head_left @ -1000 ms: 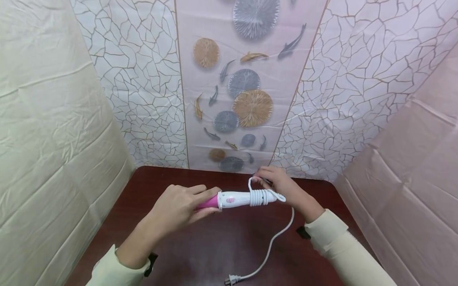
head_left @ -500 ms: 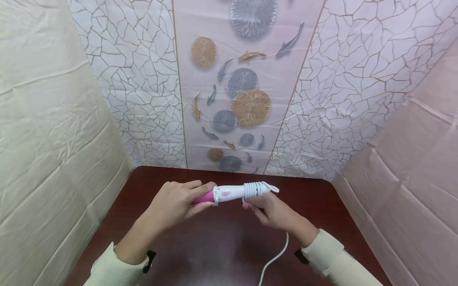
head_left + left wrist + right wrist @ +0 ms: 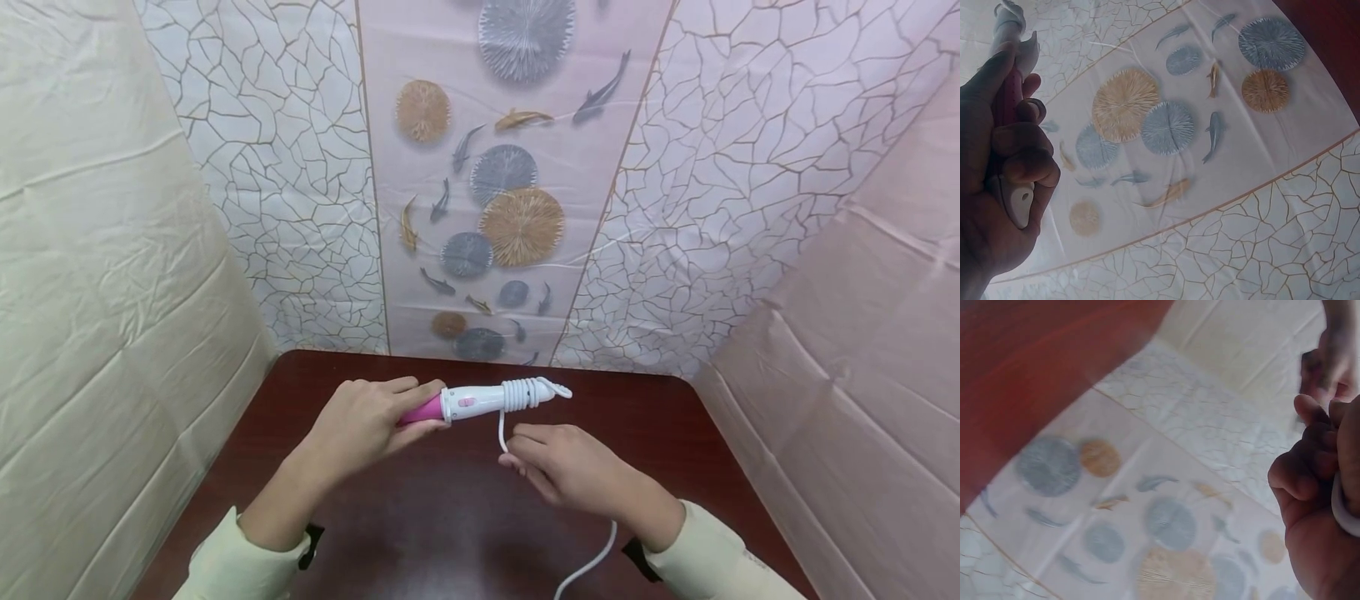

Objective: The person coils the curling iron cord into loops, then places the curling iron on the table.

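A pink-and-white hair styling iron (image 3: 472, 402) is held level above the table, a small pink switch on its white handle. My left hand (image 3: 371, 421) grips its pink part; in the left wrist view the fingers of my left hand (image 3: 1016, 156) curl round it, a white end showing below. Several turns of white cord (image 3: 517, 394) circle the far end of the handle. From these turns the cord drops to my right hand (image 3: 570, 467), which pinches it below the handle. In the right wrist view, my right hand (image 3: 1316, 487) has curled fingers with the cord (image 3: 1341, 506) across the palm.
Beneath the hands is a dark red-brown table (image 3: 420, 517). The cord's loose part (image 3: 588, 567) hangs below my right wrist and leaves the head view at the bottom. A patterned cloth (image 3: 517, 250) stands behind, with pale cloth walls (image 3: 127, 333) at both sides.
My right hand has come from behind the handle, round under it, toward me, drawing the cord down. The iron has shifted slightly left and up in view; the plug has left view.
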Tool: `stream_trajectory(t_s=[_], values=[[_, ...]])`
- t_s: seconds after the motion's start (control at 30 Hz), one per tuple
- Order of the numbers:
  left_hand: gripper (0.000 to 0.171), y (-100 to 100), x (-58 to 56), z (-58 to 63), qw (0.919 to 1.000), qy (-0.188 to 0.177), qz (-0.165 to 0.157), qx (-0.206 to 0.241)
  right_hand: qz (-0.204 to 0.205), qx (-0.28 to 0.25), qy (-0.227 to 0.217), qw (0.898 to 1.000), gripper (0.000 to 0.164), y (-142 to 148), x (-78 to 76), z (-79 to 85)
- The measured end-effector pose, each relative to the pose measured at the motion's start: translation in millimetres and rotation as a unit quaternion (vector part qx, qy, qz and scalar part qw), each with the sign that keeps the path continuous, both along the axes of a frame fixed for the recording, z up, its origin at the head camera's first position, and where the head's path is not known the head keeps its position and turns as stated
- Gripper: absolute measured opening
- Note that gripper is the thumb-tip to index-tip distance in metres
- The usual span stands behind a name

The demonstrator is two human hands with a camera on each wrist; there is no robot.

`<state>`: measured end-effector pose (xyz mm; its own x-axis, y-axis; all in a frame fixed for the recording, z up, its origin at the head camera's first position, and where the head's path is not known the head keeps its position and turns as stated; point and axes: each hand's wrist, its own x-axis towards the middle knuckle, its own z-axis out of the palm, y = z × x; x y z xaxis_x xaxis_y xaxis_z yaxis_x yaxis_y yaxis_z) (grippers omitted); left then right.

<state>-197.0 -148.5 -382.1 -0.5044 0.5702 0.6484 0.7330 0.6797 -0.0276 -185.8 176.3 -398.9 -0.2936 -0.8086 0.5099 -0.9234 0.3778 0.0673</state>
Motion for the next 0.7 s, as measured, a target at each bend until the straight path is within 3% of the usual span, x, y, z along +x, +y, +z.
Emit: stream_trajectory(t_s=[0.1, 0.2, 0.4, 0.5, 0.63, 0.7], values=[[0.046, -1, -0.1, -2.1, 1.0000, 0.002, 0.002, -0.005, -0.006, 0.005, 0.020, 1.000, 0.023, 0, 6.1, 10.9], [0.046, 0, 0.2, -3.7, 1.0000, 0.006, -0.001, -0.007, -0.004, 0.007, 0.027, 1.000, 0.007, 2, 9.5, 21.3], [0.046, 2, 0.5, -3.6, 0.9999, 0.007, -0.003, -0.008, -0.011, 0.019, 0.049, 0.999, 0.026, 7, 9.0, 39.9], [0.045, 3, 0.9, -2.9, 0.9999, 0.007, -0.001, -0.012, -0.014, 0.022, 0.064, 0.998, 0.025, 9, 6.5, 48.1], [0.045, 4, 1.6, -2.5, 0.9998, 0.013, 0.002, -0.018, -0.013, 0.017, 0.083, 0.996, 0.013, 9, 2.2, 58.6], [0.044, 4, 2.0, -3.1, 0.9997, 0.016, 0.001, -0.021, -0.012, 0.007, 0.101, 0.995, 0.023, 9, -0.1, 64.2]])
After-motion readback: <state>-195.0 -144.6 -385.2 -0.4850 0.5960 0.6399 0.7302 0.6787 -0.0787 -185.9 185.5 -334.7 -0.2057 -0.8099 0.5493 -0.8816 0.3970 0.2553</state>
